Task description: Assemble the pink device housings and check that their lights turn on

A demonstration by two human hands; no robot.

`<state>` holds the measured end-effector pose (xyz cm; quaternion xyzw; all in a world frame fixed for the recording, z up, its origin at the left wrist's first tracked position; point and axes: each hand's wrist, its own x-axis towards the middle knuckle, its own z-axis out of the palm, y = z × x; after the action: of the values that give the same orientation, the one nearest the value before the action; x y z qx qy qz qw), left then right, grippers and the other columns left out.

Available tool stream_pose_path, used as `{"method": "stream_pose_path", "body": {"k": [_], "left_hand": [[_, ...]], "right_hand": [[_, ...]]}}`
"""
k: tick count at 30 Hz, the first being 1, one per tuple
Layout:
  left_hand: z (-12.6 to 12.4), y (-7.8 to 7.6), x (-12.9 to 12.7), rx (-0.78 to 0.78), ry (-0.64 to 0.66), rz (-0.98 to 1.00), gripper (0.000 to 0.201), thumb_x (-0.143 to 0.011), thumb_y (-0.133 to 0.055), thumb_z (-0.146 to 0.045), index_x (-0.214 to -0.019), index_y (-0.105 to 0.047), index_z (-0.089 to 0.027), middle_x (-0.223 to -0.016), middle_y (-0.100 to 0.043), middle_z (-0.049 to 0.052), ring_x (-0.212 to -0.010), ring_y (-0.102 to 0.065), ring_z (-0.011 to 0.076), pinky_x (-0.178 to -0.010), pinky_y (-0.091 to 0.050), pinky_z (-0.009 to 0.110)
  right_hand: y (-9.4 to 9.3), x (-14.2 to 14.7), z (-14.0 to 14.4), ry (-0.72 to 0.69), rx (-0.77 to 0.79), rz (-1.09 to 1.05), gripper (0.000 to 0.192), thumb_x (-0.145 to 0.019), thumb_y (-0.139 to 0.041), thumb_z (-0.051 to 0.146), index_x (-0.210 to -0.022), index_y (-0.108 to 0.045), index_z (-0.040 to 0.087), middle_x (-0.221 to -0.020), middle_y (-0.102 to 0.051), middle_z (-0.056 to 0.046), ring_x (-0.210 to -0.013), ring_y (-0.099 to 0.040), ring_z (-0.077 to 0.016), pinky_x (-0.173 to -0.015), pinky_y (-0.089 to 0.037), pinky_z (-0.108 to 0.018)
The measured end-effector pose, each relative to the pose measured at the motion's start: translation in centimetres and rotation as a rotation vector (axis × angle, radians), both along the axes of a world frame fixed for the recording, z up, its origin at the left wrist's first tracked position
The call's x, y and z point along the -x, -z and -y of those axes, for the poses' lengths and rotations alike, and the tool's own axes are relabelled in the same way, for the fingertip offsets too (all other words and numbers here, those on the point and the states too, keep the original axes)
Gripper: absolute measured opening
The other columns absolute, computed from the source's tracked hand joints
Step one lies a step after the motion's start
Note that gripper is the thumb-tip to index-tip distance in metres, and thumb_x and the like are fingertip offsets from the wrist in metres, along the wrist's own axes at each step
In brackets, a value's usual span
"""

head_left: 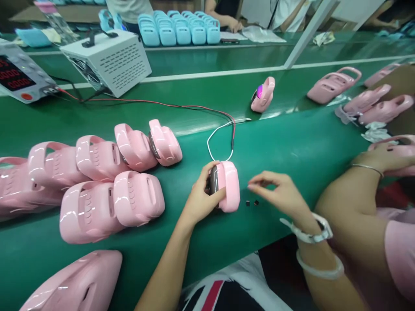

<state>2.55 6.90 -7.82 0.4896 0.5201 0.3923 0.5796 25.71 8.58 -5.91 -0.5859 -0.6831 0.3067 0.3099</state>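
My left hand (202, 196) grips a glossy pink plastic device (227, 185) standing on the green belt, thumb on its dark face. A white cable (216, 134) and a red-black lead (232, 129) run from behind it. My right hand (279, 192) hovers just right of it, fingers pinched together above two tiny dark parts (252, 202) lying on the belt; whether it holds anything I cannot tell.
Several pink devices (106, 185) lie in a cluster at left. One with a lit purple face (262, 95) stands further back. A white perforated box (106, 60) and a meter (19, 77) sit far left. A co-worker's arm (363, 190) reaches in at right near more pink shells (372, 101).
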Motion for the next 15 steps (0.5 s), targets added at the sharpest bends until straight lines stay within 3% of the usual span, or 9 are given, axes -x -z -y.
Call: {"method": "stream_pose_path", "body": {"k": [3,6,10,15], "left_hand": [[0.0,0.4,-0.6,0.04,-0.151,0.117,0.079,-0.057,-0.079,-0.022,-0.131,-0.054,-0.023,-0.096,-0.064,0.001,-0.08,-0.059,0.0164,-0.073,-0.047,0.025],[-0.2,0.8,-1.3,0.066,-0.279,0.358,0.076,-0.046,-0.085,-0.021,-0.118,-0.062,-0.017,-0.087,-0.068,0.001,-0.08,-0.062,0.019,-0.074,-0.048,0.027],[-0.1,0.7,-1.5,0.025,-0.32,0.582,0.054,-0.059,-0.078,-0.052,-0.1,-0.067,-0.018,-0.09,-0.072,0.005,-0.094,-0.068,0.0282,-0.082,-0.054,0.035],[0.5,0.8,-0.5,0.017,-0.323,0.772,0.056,-0.068,-0.071,-0.063,-0.104,-0.069,-0.021,-0.096,-0.076,0.007,-0.104,-0.07,0.0334,-0.086,-0.058,0.044]], "right_hand": [[3.5,0.6,4.5,0.02,-0.044,0.085,0.014,-0.077,-0.075,0.033,-0.085,-0.081,0.023,-0.081,-0.072,-0.009,-0.08,-0.064,-0.028,-0.074,-0.052,-0.044],[5.2,0.6,5.9,0.039,-0.093,0.108,0.012,-0.084,-0.069,0.031,-0.083,-0.08,0.024,-0.087,-0.07,-0.01,-0.086,-0.061,-0.0293,-0.077,-0.052,-0.046],[5.6,0.6,6.0,0.024,-0.12,0.076,0.015,-0.087,-0.064,0.026,-0.074,-0.072,0.023,-0.088,-0.07,-0.01,-0.087,-0.062,-0.0296,-0.078,-0.052,-0.046],[5.2,1.0,5.8,0.055,-0.101,-0.008,0.014,-0.086,-0.064,0.03,-0.074,-0.064,0.023,-0.084,-0.07,-0.01,-0.084,-0.066,-0.0297,-0.076,-0.054,-0.045]]}}
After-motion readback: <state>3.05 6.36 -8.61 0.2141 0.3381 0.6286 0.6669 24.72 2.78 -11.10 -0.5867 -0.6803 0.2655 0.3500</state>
